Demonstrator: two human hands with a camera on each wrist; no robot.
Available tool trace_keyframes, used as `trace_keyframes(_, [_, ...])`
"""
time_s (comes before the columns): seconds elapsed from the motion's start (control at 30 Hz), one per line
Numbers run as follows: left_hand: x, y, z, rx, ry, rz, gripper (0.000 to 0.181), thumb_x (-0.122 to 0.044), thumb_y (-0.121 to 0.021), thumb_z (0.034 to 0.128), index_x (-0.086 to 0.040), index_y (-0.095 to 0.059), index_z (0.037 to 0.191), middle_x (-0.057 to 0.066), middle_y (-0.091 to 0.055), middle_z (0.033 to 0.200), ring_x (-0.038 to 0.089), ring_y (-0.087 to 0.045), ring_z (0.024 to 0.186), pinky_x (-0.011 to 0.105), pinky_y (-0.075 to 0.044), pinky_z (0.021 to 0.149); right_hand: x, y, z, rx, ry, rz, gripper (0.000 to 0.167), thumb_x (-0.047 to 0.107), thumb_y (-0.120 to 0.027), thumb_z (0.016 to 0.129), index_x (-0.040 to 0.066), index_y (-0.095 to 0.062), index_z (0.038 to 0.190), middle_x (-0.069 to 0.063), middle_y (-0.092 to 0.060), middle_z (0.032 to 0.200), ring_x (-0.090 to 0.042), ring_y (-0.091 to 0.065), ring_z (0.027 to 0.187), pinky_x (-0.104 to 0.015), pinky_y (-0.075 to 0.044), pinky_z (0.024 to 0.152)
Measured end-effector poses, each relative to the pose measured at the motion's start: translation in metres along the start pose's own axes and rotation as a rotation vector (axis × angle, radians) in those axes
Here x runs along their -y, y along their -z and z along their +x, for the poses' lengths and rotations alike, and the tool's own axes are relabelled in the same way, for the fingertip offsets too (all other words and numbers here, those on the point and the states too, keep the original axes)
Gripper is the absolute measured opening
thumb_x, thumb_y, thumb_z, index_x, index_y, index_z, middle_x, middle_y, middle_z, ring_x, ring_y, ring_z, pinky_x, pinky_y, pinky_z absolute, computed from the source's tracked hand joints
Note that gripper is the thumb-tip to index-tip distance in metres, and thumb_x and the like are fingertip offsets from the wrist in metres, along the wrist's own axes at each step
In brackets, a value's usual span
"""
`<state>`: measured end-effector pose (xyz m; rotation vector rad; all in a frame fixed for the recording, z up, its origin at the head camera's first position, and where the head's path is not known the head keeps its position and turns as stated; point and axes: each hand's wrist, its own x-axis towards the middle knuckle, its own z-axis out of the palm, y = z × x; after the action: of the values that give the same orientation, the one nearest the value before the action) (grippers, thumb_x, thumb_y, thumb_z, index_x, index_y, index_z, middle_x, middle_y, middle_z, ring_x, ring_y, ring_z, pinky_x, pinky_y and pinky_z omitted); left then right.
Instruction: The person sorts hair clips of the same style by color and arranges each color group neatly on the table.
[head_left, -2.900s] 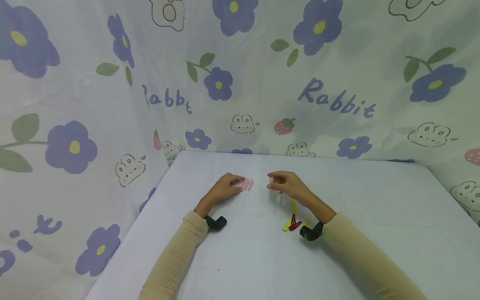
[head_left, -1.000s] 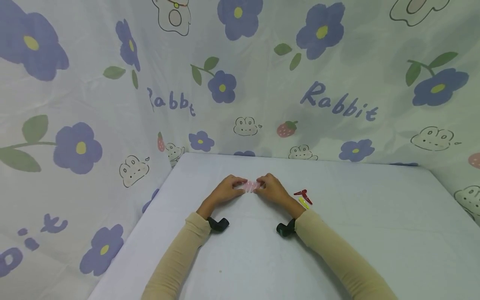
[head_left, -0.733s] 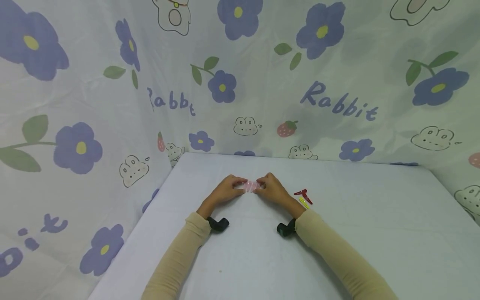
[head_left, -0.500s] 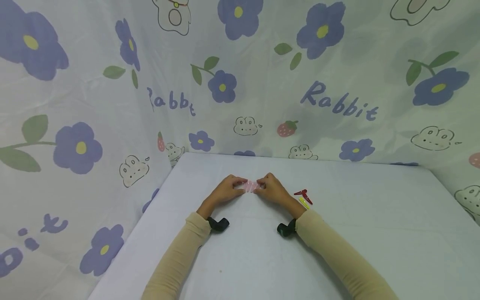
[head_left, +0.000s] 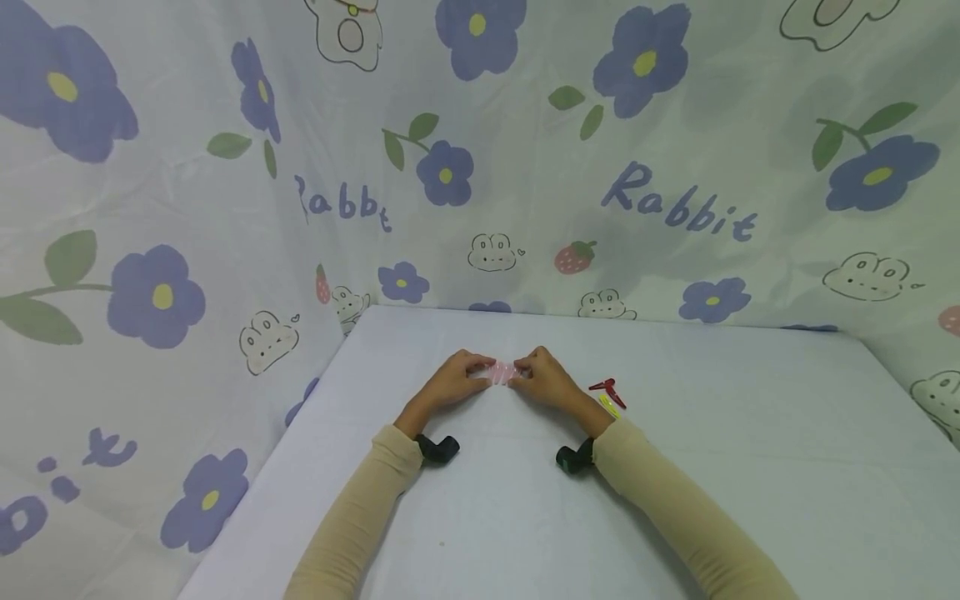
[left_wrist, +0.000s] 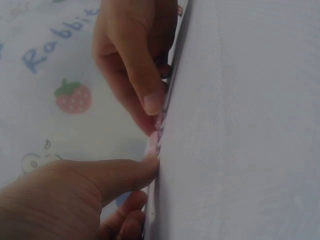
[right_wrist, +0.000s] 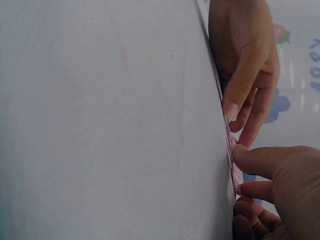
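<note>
Pink clips (head_left: 500, 373), clearest in head view

Clip row (head_left: 500, 373) on table (head_left: 502, 508) mid-frame, between my left hand (head_left: 452, 379) and my right hand (head_left: 547, 380); other clips (head_left: 611, 387) right of that; backdrop (head_left: 525, 167) behind table, upper frame.

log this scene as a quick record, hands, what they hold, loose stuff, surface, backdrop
left hand: pinches the left end of the pink clips
right hand: pinches their right end
pink clips: slanted, in a side-by-side row between the hands; exact count unclear
loose items: red clips and at least one yellow clip, right of the right hand
surface: white-covered table
backdrop: pale cloth with blue flowers, strawberries, rabbit faces and "Rabbit" lettering
sleeves: beige
</note>
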<state>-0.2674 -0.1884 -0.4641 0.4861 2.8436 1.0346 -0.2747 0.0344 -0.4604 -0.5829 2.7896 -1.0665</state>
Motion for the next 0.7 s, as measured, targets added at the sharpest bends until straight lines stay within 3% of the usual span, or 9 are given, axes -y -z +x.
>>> trace_keyframes(0.7, [0.0000,0.0010,-0.0002,0.002,-0.017,0.001,0.041,-0.019,-0.070,0.0937,-0.015,-0.064,0.134,0.009,-0.061,0.120,0.024,-0.057,0.110,0.044,-0.048,0.098,-0.0021,-0.0010,0.0017,-0.007,0.023,-0.017,0.047,0.024,-0.075,0.091,0.000,-0.065,0.129,-0.011,-0.055,0.109,-0.019,-0.053,0.092,-0.034,-0.050,0.083])
